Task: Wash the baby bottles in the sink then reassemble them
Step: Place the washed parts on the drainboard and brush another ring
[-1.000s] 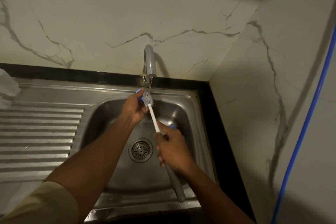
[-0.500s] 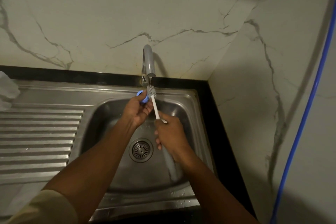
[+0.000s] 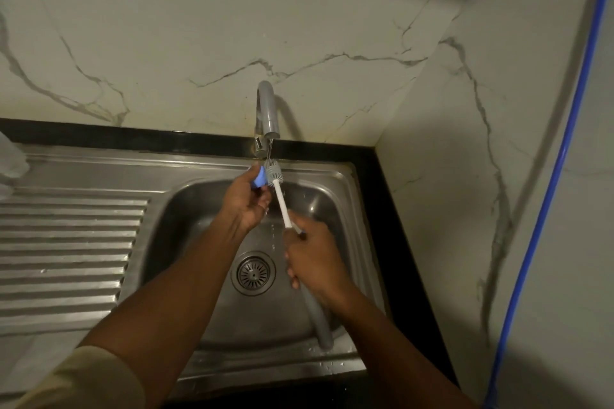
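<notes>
Scrub step | our left hand [image 3: 244, 201] grips blue bottle ring [image 3: 258, 178] under tap [image 3: 267, 113] so water rinses it | right hand [image 3: 315, 262] clenches brush [image 3: 280, 196], bristles beside ring

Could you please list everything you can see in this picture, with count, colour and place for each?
Sink: one, stainless steel, centre, with a ribbed drainboard on its left.
Drain strainer: one, metal, basin floor.
Tap: one, grey, at the back wall, water running.
Bottle brush: one, white shaft with grey bristle head and grey handle, head under the tap.
Blue bottle part: one, blue, beside the brush head.
Blue hose: one, down the right wall.
Whitish object: one, left edge, unclear.
Left hand: holds the blue bottle part.
Right hand: grips the bottle brush.
</notes>
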Demonstrator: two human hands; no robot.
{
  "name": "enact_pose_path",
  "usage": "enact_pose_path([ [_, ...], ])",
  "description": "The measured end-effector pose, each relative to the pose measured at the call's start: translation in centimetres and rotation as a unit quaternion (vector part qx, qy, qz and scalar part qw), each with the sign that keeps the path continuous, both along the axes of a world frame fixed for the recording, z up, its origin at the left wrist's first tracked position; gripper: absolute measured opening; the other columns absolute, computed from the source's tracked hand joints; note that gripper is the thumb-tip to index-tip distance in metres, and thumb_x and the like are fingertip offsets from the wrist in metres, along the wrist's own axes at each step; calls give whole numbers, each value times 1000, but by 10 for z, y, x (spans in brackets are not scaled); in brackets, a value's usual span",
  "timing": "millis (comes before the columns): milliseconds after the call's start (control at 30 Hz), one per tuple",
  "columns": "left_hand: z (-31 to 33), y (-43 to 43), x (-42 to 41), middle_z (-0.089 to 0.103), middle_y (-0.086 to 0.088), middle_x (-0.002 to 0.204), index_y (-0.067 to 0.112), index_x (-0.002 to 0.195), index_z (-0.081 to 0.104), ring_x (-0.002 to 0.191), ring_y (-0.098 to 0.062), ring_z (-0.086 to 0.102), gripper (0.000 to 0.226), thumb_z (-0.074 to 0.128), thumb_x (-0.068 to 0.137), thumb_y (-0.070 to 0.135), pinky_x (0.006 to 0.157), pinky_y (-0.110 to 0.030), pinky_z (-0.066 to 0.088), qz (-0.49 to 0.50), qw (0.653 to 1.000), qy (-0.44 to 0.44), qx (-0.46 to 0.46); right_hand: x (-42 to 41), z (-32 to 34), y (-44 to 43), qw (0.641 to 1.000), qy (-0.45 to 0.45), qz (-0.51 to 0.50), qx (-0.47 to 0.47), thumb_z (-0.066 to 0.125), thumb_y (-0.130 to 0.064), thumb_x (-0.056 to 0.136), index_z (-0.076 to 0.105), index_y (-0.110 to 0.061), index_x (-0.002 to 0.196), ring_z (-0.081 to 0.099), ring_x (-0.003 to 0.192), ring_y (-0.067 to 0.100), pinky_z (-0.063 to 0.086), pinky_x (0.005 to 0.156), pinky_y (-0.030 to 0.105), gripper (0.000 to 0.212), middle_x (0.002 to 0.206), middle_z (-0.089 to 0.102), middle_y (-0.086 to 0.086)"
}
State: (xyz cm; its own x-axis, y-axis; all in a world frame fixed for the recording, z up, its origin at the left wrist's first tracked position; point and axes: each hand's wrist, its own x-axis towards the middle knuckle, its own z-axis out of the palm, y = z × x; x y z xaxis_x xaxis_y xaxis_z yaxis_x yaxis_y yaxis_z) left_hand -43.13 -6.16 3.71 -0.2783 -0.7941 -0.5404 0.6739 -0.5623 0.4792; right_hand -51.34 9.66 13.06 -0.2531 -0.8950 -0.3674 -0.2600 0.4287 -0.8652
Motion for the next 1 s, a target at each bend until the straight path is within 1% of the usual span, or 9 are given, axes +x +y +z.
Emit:
enact_pose_path([
  [33, -1, -2, 4, 70, -13, 95, 4, 116, 64, 79, -19, 66, 34, 69, 91, 25, 74, -27, 56, 2, 1000, -10, 0, 4, 2, 9, 1000, -4, 10, -1, 44, -14, 102, 47, -32, 143, 50, 41, 7, 42, 38, 22, 45, 62, 56, 0],
  [200, 2, 12, -5, 67, -8, 88, 6, 119, 63, 66, -14, 59, 31, 64, 95, 25, 57, -23, 53, -45, 998, -24, -23, -3, -2, -16, 999, -1, -35, -9, 44, -12, 100, 51, -29, 142, 51, 42, 9, 43, 40, 24, 46, 62, 56, 1],
  [333, 4, 1, 0, 69, -12, 97, 4, 120, 64, 82, -21, 68, 30, 63, 96, 22, 76, -33, 62, -5, 1000, 4, -1, 1, 2, -5, 1000, -4, 8, -3, 44, -13, 102, 49, -31, 141, 50, 43, 7, 44, 40, 24, 44, 64, 56, 1],
  [467, -3, 2, 8, 69, -14, 105, 3, 119, 64, 95, -24, 68, 35, 68, 92, 24, 97, -38, 56, 3, 1000, 10, 5, 8, 0, 10, 1000, 1, 14, -5, 45, -15, 102, 47, -33, 143, 50, 42, 5, 44, 40, 23, 45, 65, 55, 0],
  [567, -3, 9, 0, 71, -10, 97, 4, 123, 61, 81, -18, 69, 31, 62, 97, 20, 78, -30, 60, -18, 1000, 7, -11, 1, -3, -18, 999, -11, -38, -7, 43, -10, 99, 56, -29, 136, 50, 42, 10, 44, 40, 25, 44, 64, 55, 3],
  [633, -3, 6, -1, 66, -6, 81, 5, 117, 60, 63, -12, 63, 22, 56, 100, 18, 68, -28, 61, -18, 999, 16, -23, 1, -3, -22, 1000, -15, -27, 2, 43, -11, 100, 54, -30, 139, 51, 42, 10, 43, 40, 24, 45, 65, 57, 3],
  [700, -1, 0, 4, 62, -7, 80, 2, 112, 60, 55, -9, 59, 21, 57, 99, 18, 62, -25, 59, -1, 999, 31, -18, 6, -3, -6, 1000, -2, 9, 5, 44, -15, 102, 49, -32, 142, 50, 42, 6, 43, 39, 22, 44, 67, 57, 2],
  [833, 0, 1, 6, 70, -16, 108, 0, 123, 63, 85, -20, 72, 34, 65, 93, 18, 66, -26, 60, 11, 1000, 23, -15, 8, -2, 0, 1000, 5, -6, -6, 44, -14, 102, 48, -31, 142, 51, 42, 6, 44, 39, 22, 44, 68, 56, 2],
  [1000, 1, 2, 3, 66, -20, 113, 0, 124, 59, 93, -24, 69, 26, 55, 100, 11, 73, -29, 63, 42, 997, 62, -15, -2, 0, -20, 1000, 9, -13, -8, 43, -12, 100, 49, -30, 142, 51, 42, 11, 44, 41, 25, 46, 61, 57, 2],
])
